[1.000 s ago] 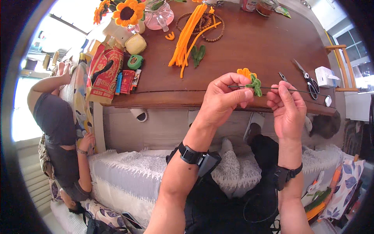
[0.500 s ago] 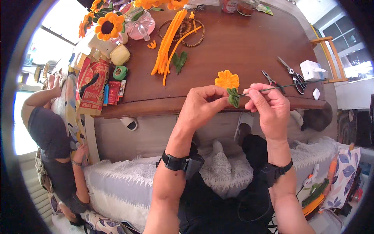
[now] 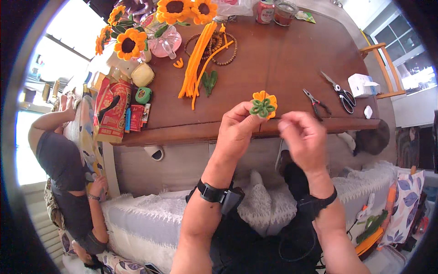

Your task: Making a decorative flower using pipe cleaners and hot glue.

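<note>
A fuzzy orange flower with a green centre piece (image 3: 263, 107) is pinched in my left hand (image 3: 237, 128), held upright near the table's front edge, the green facing me. Just right of it my right hand (image 3: 302, 139) is blurred, fingers curled; what they hold, if anything, I cannot make out. The dark stem is hidden or not discernible. Behind the flower lie orange fuzzy sticks (image 3: 196, 66), two green leaves (image 3: 209, 83) and a small orange bent piece (image 3: 178, 63). Pliers (image 3: 316, 103) and scissors (image 3: 342, 93) lie to the right.
Sunflowers (image 3: 130, 43) in a pink vase, a red bag (image 3: 113, 107), a green tape measure (image 3: 143, 95), bead bracelets (image 3: 226, 57), a can (image 3: 265, 13) and white box (image 3: 361, 85) are on the table (image 3: 292, 55). Another person (image 3: 68, 164) lies at the left.
My left hand has tilted the flower so its green piece faces me. My right hand has moved left and lower, and the long dark stem seen earlier no longer shows.
</note>
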A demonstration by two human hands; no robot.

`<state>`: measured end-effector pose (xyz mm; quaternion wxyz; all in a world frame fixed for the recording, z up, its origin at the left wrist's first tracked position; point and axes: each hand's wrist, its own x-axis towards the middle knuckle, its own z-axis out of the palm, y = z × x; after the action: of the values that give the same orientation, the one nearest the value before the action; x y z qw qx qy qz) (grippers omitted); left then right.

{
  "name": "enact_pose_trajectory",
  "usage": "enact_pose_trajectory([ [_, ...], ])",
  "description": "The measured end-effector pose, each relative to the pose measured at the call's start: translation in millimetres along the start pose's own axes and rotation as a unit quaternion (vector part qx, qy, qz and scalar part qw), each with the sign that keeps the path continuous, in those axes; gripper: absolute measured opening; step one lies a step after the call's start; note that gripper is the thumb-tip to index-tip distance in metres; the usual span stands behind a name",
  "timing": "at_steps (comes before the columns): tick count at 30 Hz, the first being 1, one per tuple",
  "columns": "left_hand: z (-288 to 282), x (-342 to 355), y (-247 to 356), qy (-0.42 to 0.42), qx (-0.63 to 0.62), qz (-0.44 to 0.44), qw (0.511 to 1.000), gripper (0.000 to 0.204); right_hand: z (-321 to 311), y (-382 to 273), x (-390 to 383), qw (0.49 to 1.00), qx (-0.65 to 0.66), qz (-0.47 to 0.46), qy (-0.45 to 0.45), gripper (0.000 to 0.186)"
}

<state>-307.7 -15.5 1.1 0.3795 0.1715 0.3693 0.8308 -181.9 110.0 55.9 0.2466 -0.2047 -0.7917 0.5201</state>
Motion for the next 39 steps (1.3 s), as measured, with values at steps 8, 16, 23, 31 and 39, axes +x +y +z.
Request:
enact_pose_trajectory([
  [8,4.4,0.3,-4.7,0.000,-0.112,-0.021,0.994,0.013,37.5,12.6,-1.0,0.989,-0.101,-0.105,-0.035,0.016],
  [16,7.5,-0.6,-1.3,0.037,-0.023,-0.021,0.999,0.009,38.7,23.0,-3.7,0.990,-0.105,-0.081,-0.053,0.012],
  [23,9.5,1.3,4.0,0.066,0.023,-0.008,0.998,0.008,41.2,37.6,-12.3,0.981,-0.147,-0.008,-0.130,0.017],
  [31,10.9,3.2,6.0,0.041,-0.033,0.057,0.997,0.007,51.4,77.2,-30.4,0.930,-0.248,0.028,-0.268,0.033],
  [39,10.9,0.8,6.3,0.034,-0.042,0.052,0.997,0.008,51.4,34.9,-21.6,0.967,-0.127,0.036,-0.216,0.025],
])
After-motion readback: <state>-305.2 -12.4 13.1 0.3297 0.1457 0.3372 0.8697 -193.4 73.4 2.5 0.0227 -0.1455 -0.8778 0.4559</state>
